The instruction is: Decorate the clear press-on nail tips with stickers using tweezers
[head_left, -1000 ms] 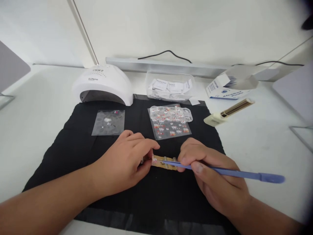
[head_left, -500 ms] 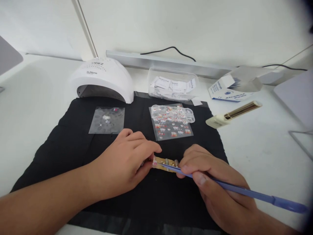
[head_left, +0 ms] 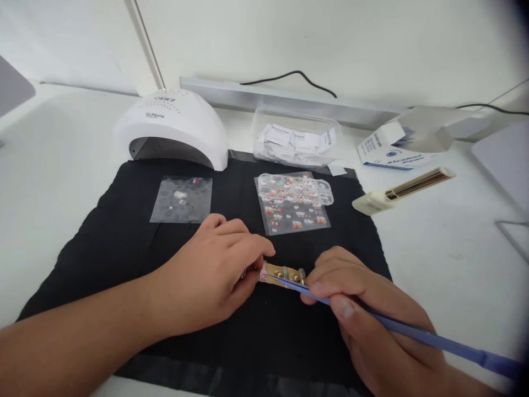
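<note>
The black mat point(head_left: 124, 231) serves as the reference surface. Its near edge runs along the bottom of the view; its right edge ends short of the white table point(head_left: 446, 242), which is bare to the right of it. The mat area in front of both hands is unoccupied.

Along the mat's far edge stand a white curing lamp point(head_left: 173, 124) at the left and a clear tub of wipes point(head_left: 295, 144) at the centre. On the mat's far half lie a clear sticker sheet point(head_left: 182, 199) and a sheet of patterned nail tips point(head_left: 294, 205). A gold-striped file point(head_left: 403, 190) lies off the mat's right edge.

The gold nail holder strip point(head_left: 281, 274) lies at the mat's centre, short and flat, bearing small clear tips. The left hand point(head_left: 215, 275) pinches its left end. The right hand point(head_left: 367, 309) pinches a blue tool point(head_left: 413, 331), tip touching the strip.
</note>
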Motion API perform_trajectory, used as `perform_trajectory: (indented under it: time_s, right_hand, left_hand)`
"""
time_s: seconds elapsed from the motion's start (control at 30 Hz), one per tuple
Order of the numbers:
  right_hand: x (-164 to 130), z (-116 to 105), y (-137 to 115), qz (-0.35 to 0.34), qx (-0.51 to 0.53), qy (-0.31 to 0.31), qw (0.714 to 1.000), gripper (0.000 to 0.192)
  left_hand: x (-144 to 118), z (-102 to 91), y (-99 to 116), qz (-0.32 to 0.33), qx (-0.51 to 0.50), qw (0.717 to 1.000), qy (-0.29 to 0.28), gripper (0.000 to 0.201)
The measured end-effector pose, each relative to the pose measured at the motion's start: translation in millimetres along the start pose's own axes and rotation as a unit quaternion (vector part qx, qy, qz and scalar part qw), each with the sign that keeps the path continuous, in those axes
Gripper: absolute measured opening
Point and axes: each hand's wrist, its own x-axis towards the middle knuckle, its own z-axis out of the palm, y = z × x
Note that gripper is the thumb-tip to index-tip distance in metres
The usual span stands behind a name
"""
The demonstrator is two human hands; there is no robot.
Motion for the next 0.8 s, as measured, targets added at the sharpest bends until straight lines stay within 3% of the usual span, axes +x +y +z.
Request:
perform_trajectory:
  time_s: [0.33, 0.8]
  right_hand:
    - [-1.8, -0.7, -1.5, 0.011, -0.029, 0.003, 1.000, 0.023]
    - [2.2, 0.7, -7.3, 0.006, -0.025, -0.006, 1.000, 0.021]
  left_hand:
    - [-7.6, -14.9, -7.8, -0.010, -0.034, 0.999, -0.001, 0.042]
    - [-1.5, -14.5, -10.1, -0.004, -0.064, 0.997, -0.039, 0.024]
